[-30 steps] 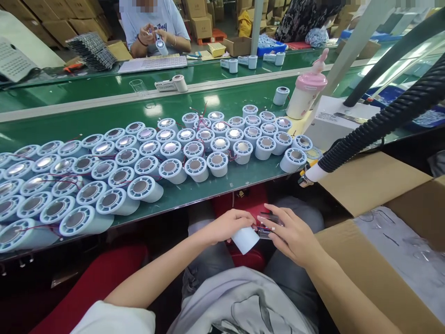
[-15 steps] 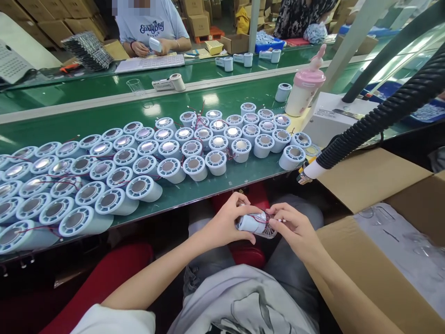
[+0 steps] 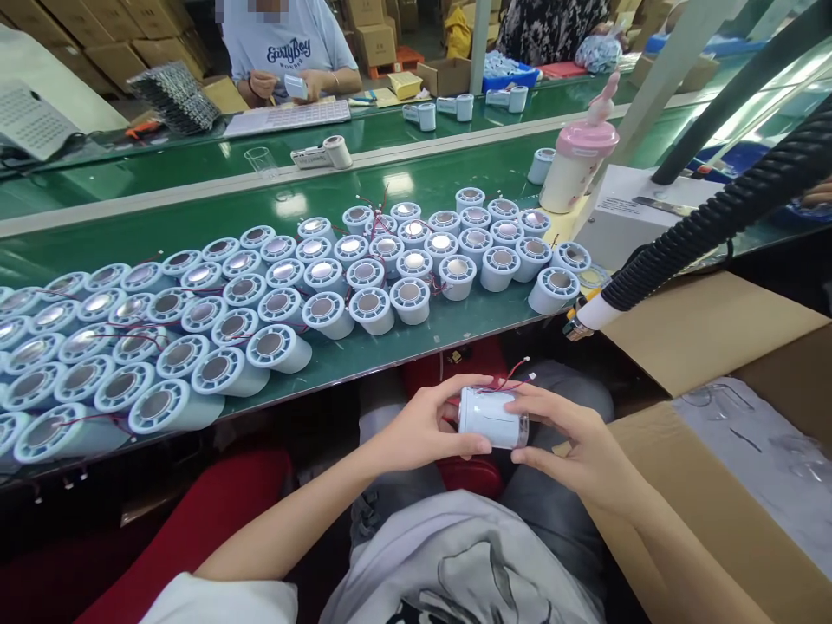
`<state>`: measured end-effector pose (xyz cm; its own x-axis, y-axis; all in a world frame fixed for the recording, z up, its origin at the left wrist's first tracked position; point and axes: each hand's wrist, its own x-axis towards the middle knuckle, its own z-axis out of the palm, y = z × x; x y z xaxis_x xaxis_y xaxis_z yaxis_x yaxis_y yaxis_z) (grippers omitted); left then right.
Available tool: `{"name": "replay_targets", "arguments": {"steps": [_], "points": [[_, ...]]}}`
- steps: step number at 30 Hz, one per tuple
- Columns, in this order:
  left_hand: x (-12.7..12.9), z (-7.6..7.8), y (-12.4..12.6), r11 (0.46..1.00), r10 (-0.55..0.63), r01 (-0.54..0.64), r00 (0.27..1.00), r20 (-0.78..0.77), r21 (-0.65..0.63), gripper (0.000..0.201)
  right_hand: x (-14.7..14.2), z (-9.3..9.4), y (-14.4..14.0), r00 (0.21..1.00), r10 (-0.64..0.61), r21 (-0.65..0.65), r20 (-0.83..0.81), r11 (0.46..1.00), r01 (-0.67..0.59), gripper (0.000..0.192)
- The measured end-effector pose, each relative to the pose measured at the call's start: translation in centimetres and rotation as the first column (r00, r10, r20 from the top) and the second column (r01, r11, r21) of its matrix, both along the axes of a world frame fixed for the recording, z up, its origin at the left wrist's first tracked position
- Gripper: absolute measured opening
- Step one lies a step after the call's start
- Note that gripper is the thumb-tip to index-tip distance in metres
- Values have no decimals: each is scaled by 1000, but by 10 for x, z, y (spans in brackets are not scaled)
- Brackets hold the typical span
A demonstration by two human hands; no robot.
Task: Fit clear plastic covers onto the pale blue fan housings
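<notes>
Over my lap I hold a pale blue cylinder part (image 3: 489, 418) lying on its side, with thin red wires sticking up from its top. My left hand (image 3: 422, 429) grips its left end and my right hand (image 3: 578, 442) grips its right end, where a clear piece sits. On the green workbench (image 3: 416, 338) in front of me lie several rows of the same pale blue cylinders (image 3: 273, 295), their round metal faces turned towards me.
An open cardboard box (image 3: 721, 485) with clear plastic parts stands at my right. A black corrugated hose (image 3: 715, 225) ends in a white nozzle near the bench edge. A pink-lidded bottle (image 3: 575, 169) stands at the back right. Another person (image 3: 286, 52) works across the conveyor.
The cylinder has turned in my hands and now lies level between them, the red wires sticking up. My hands have moved slightly apart and to the right.
</notes>
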<state>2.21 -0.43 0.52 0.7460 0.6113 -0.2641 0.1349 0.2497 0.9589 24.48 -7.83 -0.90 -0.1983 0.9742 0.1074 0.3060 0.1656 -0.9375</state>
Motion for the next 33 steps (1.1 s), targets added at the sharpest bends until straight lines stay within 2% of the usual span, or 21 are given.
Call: {"name": "replay_targets", "arguments": {"steps": [4, 7, 15, 25, 33], "points": [[-2, 7, -3, 979, -12, 12, 1000, -5, 206, 73, 2, 1, -5, 989, 27, -88, -145, 995, -40, 40], [-3, 10, -5, 960, -21, 6, 999, 50, 281, 74, 3, 6, -8, 981, 32, -127, -192, 990, -57, 40], [-3, 16, -9, 925, -94, 54, 992, 87, 377, 77, 4, 24, -13, 968, 12, -249, -251, 966, -77, 37], [0, 23, -11, 873, -118, 81, 992, 47, 481, 76, 8, 26, -15, 910, -50, -419, -412, 897, -140, 34], [6, 23, -27, 895, -77, 31, 993, 87, 446, 77, 13, 26, -19, 879, -92, -464, -468, 872, -156, 33]]}}
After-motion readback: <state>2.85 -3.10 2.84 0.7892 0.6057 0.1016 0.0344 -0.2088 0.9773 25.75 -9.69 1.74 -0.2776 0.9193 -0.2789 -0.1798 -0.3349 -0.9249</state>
